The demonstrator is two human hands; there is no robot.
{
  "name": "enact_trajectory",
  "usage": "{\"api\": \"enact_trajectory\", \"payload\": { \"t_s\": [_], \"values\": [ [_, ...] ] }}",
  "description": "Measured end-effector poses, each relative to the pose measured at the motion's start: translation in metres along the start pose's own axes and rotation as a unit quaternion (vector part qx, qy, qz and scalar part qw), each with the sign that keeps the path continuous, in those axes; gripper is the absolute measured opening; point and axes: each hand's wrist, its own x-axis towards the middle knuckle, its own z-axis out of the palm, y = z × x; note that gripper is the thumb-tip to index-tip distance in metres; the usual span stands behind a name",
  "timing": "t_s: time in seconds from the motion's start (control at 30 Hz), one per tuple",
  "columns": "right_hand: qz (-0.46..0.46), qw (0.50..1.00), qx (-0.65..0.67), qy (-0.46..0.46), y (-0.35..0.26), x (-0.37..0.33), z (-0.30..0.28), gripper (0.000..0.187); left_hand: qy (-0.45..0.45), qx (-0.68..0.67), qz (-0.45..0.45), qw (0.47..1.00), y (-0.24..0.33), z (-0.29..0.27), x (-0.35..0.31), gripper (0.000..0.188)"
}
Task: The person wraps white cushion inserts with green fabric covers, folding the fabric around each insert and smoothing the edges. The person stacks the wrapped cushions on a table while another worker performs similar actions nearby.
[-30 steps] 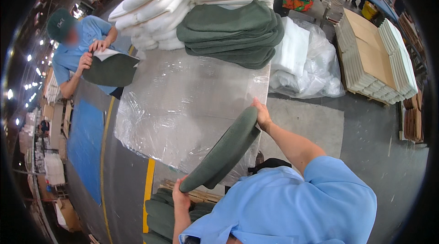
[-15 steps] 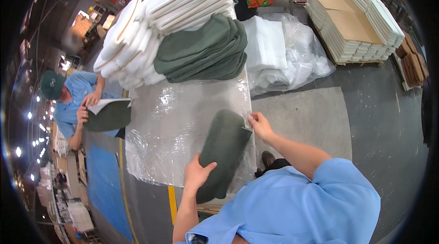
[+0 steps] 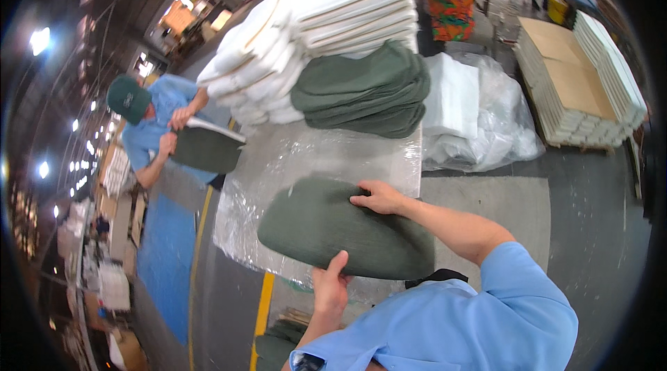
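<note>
A dark green fabric piece (image 3: pixel 326 225), flat with a rounded end, is held over the near part of a plastic-wrapped table. My left hand (image 3: pixel 332 284) grips its near edge, thumb on top and fingers hidden underneath. At the upper right edge my right hand (image 3: pixel 379 199) has its thumb on the upper face; its other fingers are partly hidden. Beyond it lies a stack of similar dark green pieces (image 3: pixel 361 93), beside piles of thick white pads (image 3: pixel 354 10).
Left of the table a co-worker (image 3: pixel 156 107) in a blue shirt holds a green piece with a white layer. A clear plastic bag with white padding (image 3: pixel 500 121) lies right of the table. Farther right stands a pallet of stacked white pads and cardboard (image 3: pixel 570 86). Green pieces (image 3: pixel 281 340) sit below, near my left forearm.
The green piece has turned from upright to lying crosswise, its broad face up. My right hand has moved left onto its edge. The view has shifted, so the surroundings sit farther right.
</note>
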Motion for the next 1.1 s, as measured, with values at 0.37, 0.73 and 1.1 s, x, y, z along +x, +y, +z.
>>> {"api": "enact_trajectory", "payload": {
  "t_s": [0.37,0.73,1.1],
  "values": [
    [-0.088,0.873,-0.27,-0.397,0.049,-0.025,0.134,0.038,-0.305,0.323,-0.181,0.877,0.016,-0.098,-0.08,0.048],
    [-0.09,0.917,-0.262,-0.287,0.003,-0.039,0.115,0.03,-0.198,0.61,-0.028,0.767,-0.051,-0.139,0.099,0.045],
    [0.165,0.903,-0.314,-0.243,0.039,-0.013,0.117,0.037,-0.034,0.6,-0.019,0.799,-0.116,-0.132,0.119,0.036]
  ]
}}
